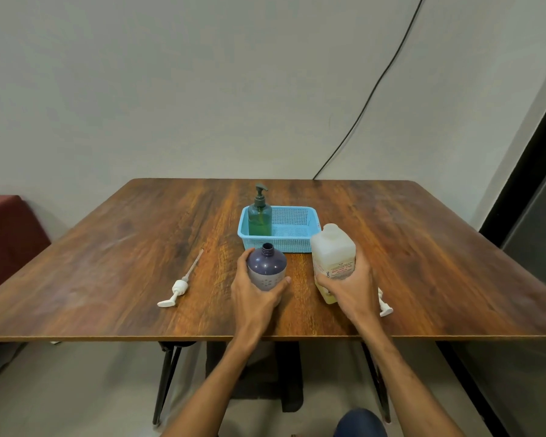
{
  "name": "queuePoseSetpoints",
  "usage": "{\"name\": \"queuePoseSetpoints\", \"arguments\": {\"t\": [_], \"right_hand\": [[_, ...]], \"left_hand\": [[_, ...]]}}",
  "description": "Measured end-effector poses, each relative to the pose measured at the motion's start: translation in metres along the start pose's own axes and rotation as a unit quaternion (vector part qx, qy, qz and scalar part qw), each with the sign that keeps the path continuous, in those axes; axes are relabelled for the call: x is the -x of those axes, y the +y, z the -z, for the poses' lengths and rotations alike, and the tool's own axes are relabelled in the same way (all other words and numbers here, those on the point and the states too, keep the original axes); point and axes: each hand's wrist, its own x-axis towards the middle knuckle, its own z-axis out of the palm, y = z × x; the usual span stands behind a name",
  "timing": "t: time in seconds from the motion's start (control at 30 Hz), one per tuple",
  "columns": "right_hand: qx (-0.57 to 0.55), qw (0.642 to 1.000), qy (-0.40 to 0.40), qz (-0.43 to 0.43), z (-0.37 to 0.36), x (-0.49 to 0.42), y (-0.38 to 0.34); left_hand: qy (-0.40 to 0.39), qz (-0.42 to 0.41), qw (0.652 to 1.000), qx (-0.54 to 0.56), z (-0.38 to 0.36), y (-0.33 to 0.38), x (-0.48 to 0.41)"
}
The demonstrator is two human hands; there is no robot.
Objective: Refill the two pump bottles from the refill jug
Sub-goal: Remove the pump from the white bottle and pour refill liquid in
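1. The refill jug is right of centre near the table's front edge. It is a translucent white square-shouldered container with pale yellow liquid low inside.
2. Your right hand grips the jug, with the thumb across the front label and the fingers wrapped round its right side. You cannot tell whether its base rests on the wood.
3. The jug's label carries red print too blurred to read. The dark letters "CHG" run vertically beside your thumb.
4. The purple pump bottle stands upright just left of the jug, apart from it. Its threaded neck is open with no pump fitted, and a pattern of white dots shows on its paler lower band.
5. Your left hand holds that bottle round the body, fingers on its left side and thumb on its right.
6. A white pump head with its long dip tube lies flat on the table, well left of the purple bottle, with the tube pointing away from you.
7. A second white pump part shows from behind your right wrist, mostly hidden.
8. The green pump bottle stands upright with its dark pump on, in the left end of the blue perforated basket, which sits just beyond the purple bottle and the jug.
9. Everything sits on a dark wooden table.
10. A black cable runs down the pale wall behind the table.
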Motion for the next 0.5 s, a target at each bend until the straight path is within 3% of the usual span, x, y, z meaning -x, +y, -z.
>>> {"name": "queuePoseSetpoints", "arguments": {"t": [0.23,0.5], "right_hand": [[0.178,0.976,-0.045,0.116,0.023,-0.015,-0.020],[0.316,0.927,-0.081,0.184,0.036,-0.030,-0.039]], "left_hand": [[-0.027,-0.018,0.999,0.013,-0.005,-0.002,-0.004],[-0.038,-0.040,0.998,0.027,-0.003,0.005,-0.004]]}}
